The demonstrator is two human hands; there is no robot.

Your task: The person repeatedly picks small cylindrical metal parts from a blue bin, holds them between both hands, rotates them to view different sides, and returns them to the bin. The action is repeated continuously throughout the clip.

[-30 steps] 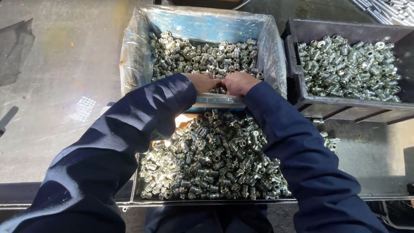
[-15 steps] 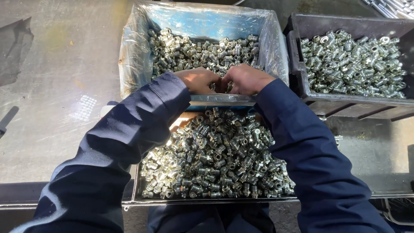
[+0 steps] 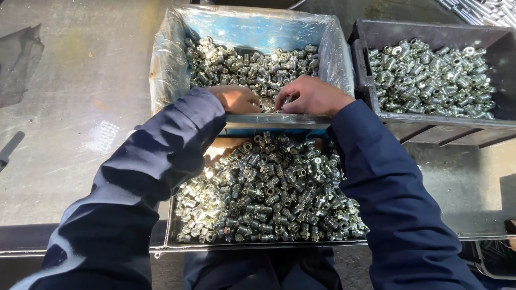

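The small metal fittings (image 3: pixel 252 67) lie in the plastic-lined blue bin (image 3: pixel 172 59), under my fingers. My right hand (image 3: pixel 312 96) pinches one; my left hand (image 3: pixel 236 99) curls, its grasp hidden. I'd judge light fingertip picks best.

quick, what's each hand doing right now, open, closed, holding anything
Left hand: fingers curled into the metal fittings in the plastic-lined bin; grip cannot be told.
Right hand: curled, pinching a small fitting.
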